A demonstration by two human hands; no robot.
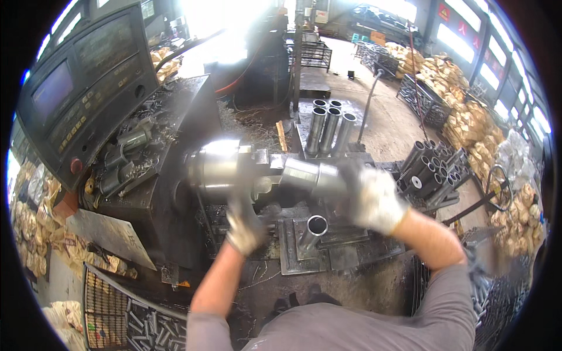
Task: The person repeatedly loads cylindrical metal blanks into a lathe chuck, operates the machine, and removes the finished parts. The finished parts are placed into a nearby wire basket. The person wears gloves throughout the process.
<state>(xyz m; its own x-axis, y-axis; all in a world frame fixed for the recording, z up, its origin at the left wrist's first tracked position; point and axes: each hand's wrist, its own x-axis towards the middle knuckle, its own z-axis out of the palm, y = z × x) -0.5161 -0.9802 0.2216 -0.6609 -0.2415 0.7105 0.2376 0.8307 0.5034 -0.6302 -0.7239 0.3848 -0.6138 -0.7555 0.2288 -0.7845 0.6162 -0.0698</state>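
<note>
My left hand (246,227), in a white work glove with dark fingers, is raised just in front of the lathe's shiny round chuck (218,167). Motion smears its fingers, so I cannot tell whether it grips anything. At the right end of a bright, stepped metal cylinder (310,175) is my gloved right hand (377,202). Its fingers are blurred too, and whether they hold the cylinder is unclear. Between my hands, nearer to me, a short metal tube (314,233) stands upright on a metal plate (288,251).
Several upright tubes (331,126) stand behind the machine bed. More tubes (433,169) are bundled at the right. A control panel (88,88) rises at the left. Near my left elbow is a mesh crate (105,310) of small metal pieces; sacks (468,123) line the right side.
</note>
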